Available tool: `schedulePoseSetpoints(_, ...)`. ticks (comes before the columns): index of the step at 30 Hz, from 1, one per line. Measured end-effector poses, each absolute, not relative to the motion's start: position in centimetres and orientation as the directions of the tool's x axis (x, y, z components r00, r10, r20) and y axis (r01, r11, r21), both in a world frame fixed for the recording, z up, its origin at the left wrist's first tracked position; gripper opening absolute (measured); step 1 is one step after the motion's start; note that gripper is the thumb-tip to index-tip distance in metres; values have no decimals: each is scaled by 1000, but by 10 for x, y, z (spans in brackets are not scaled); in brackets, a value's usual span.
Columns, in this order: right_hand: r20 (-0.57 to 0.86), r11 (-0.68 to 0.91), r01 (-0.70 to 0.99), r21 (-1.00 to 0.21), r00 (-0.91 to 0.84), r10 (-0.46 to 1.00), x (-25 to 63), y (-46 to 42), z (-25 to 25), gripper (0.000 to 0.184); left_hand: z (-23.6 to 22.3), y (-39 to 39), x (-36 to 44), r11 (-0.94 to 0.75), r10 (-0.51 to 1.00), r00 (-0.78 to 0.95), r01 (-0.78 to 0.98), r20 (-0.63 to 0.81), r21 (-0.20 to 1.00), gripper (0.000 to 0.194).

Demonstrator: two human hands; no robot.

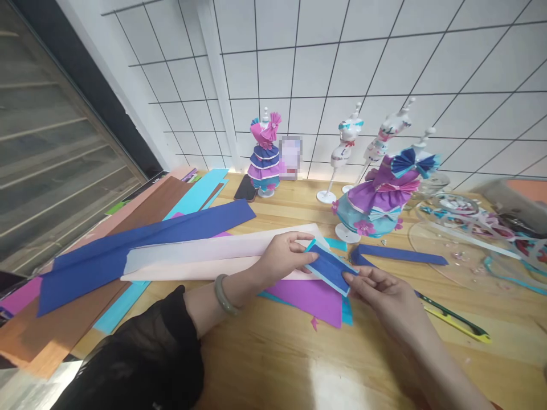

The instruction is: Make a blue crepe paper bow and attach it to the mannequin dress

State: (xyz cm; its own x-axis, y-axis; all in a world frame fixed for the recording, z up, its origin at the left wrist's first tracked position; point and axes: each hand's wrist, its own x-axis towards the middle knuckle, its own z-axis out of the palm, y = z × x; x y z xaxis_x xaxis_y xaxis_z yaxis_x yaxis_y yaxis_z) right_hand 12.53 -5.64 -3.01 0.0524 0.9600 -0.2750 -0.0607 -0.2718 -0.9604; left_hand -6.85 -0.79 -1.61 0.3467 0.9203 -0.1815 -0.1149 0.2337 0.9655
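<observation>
Between my two hands is a small rectangle of dark blue crepe paper [328,266] with light blue borders, tilted above the table. My left hand [287,254] pinches its left end between thumb and fingers. At the opposite end, my right hand [378,289] grips the lower right corner. Beneath the hands lie a purple paper sheet [314,299] and long pale pink paper strips [192,267]. A narrow dark blue strip [401,254] rests just beyond my right hand, and scissors with yellow-green handles [459,322] lie to its right, partly hidden by the hand.
Long dark blue [154,236], brown [141,210] and light blue paper [196,196] overlap at the left. Along the tiled wall stand a paper-dressed mannequin [265,165], a phone [245,188], bare mannequins [346,145] and another dressed mannequin [378,196]. Ribbons and trimmings [474,216] clutter the right.
</observation>
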Motion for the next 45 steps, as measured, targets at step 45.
schedulePoseSetpoints(45, -290, -278, -167, -946, 53, 956, 106, -62, -31, 33, -25, -17, -63, 219, 786, 586, 30, -195, 975, 37)
